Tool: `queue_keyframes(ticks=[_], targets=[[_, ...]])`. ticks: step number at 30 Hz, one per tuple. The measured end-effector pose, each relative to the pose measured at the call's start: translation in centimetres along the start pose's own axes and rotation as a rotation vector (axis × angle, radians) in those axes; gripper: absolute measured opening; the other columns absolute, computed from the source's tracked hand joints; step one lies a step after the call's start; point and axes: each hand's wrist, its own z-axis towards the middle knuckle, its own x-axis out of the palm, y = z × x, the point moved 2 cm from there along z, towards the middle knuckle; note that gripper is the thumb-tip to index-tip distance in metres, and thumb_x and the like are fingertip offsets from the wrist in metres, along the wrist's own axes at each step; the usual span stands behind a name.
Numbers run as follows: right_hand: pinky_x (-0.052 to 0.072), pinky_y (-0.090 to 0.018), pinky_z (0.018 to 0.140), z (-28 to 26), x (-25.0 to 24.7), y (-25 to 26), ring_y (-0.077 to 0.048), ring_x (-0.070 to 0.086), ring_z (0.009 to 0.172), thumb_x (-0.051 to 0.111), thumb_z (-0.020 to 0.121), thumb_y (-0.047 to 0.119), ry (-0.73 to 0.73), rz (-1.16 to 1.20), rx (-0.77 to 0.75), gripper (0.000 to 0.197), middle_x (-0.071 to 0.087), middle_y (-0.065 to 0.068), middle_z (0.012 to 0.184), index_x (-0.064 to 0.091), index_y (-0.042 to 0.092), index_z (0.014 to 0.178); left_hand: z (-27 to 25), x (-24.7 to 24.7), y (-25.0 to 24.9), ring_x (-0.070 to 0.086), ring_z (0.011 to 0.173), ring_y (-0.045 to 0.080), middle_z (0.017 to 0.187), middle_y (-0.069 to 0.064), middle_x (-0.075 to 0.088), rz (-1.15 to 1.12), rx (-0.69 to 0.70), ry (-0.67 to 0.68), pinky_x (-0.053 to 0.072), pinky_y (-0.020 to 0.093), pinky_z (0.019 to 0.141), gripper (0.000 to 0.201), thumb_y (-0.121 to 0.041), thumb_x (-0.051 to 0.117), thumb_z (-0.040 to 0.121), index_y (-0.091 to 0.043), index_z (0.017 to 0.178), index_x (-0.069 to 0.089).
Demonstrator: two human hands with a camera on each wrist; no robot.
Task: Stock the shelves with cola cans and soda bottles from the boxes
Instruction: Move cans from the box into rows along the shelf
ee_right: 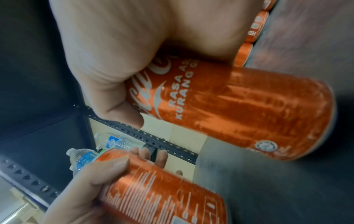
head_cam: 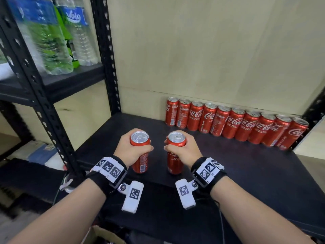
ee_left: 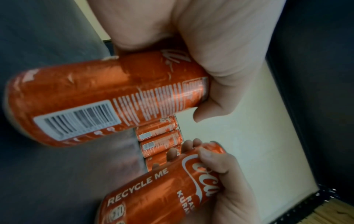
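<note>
Two cola cans are held upright at the centre of the head view, above the near part of the black shelf (head_cam: 246, 166): the left can (head_cam: 140, 152) is wrapped by the left hand (head_cam: 130, 150), the right can (head_cam: 175, 152) by the right hand (head_cam: 184, 152), each with fingers and thumb curled round the upper half of the body. Whether the bases touch the shelf cannot be told. A row of cans (head_cam: 235, 124) is seen standing against the back wall at centre right, with bare shelf to its left. The cans are judged sealed and full, so moderately heavy, rigid under a firm grip, yet thin-walled and easily dented if knocked (the smooth printed metal may be slippery). A grip round the mid-to-upper body, as shown, is judged best, leaving the base free for setting down flat beside the row. Water bottles (head_cam: 52, 37) are seen at upper left.
</note>
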Motion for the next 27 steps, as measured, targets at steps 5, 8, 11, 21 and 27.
queue_keyframes(ticks=[5, 8, 11, 21, 27], targets=[[0.058, -0.040, 0.087, 0.9, -1.2, -1.2, -0.017, 0.071, 0.085, 0.081, 0.071, -0.009, 0.057, 0.052, -0.018, 0.030, 0.075, -0.005, 0.088, 0.069, 0.004, 0.094, 0.3, 2.4, 0.3, 0.073, 0.093, 0.025, 0.093, 0.008, 0.075, -0.001, -0.003, 0.016, 0.056, 0.048, 0.094, 0.038, 0.006, 0.085, 0.067, -0.010, 0.097, 0.067], [0.057, -0.047, 0.090, 1.0, -1.4, -1.7, -0.020, 0.071, 0.088, 0.081, 0.069, -0.007, 0.122, 0.073, -0.042, 0.032, 0.075, -0.006, 0.090, 0.068, 0.005, 0.096, 0.5, 3.0, 0.2, 0.073, 0.093, 0.024, 0.093, 0.006, 0.075, -0.009, 0.014, 0.031, 0.057, 0.046, 0.093, 0.040, -0.005, 0.086, 0.062, -0.011, 0.097, 0.066], [0.056, -0.054, 0.094, 0.8, -1.9, -2.0, -0.023, 0.071, 0.091, 0.083, 0.069, -0.002, 0.175, 0.085, -0.047, 0.034, 0.075, -0.009, 0.094, 0.066, 0.004, 0.099, 0.5, 2.8, 0.2, 0.073, 0.094, 0.022, 0.095, 0.004, 0.076, 0.016, 0.018, 0.053, 0.057, 0.046, 0.093, 0.045, -0.016, 0.089, 0.060, -0.014, 0.098, 0.066], [0.055, -0.031, 0.096, 1.8, -5.9, 4.3, 0.001, 0.062, 0.109, 0.092, 0.068, 0.045, 0.462, -0.643, -0.195, 0.072, 0.064, 0.017, 0.118, 0.052, 0.042, 0.128, 1.7, -1.8, -4.8, 0.056, 0.113, -0.005, 0.124, -0.023, 0.058, 0.786, 0.249, 0.376, 0.048, 0.020, 0.096, 0.081, -0.036, 0.095, 0.061, -0.039, 0.132, 0.056], [0.053, -0.027, 0.098, 3.4, -5.2, 7.5, -0.002, 0.058, 0.118, 0.085, 0.076, 0.046, 0.764, -1.124, -0.326, 0.076, 0.060, 0.015, 0.136, 0.051, 0.035, 0.142, 2.8, -1.0, -7.0, 0.055, 0.112, 0.003, 0.126, -0.016, 0.057, 1.121, 0.304, 0.551, 0.050, 0.024, 0.094, 0.079, -0.046, 0.090, 0.066, -0.032, 0.135, 0.054]])
